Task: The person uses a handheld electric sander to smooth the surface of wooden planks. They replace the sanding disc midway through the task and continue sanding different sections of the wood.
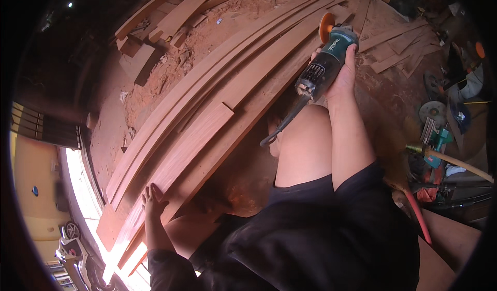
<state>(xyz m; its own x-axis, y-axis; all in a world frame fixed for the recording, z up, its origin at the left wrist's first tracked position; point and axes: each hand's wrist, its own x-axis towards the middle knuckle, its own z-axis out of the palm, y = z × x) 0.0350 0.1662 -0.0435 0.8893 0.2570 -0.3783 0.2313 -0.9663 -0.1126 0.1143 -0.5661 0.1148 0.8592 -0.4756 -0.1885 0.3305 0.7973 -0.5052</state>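
Observation:
My right hand (342,79) is wrapped round the body of a teal and black angle grinder (327,58). An orange disc (326,27) sits at the grinder's far end, raised clear of my legs, and a dark cord (287,120) hangs from its rear. My left hand (154,200) lies with fingers spread on a reddish wooden plank (186,146). This plank rests on a wider board (228,146), its far end near a second long plank (274,68). Whether the disc is spinning, I cannot tell.
Several long curved wood strips (207,84) run beside the planks on the far left. Offcuts (398,45) are piled at the right, near another green power tool (439,141) and a red hose (417,216). Sawdust (171,73) covers the ground; a motorbike (75,252) stands at lower left.

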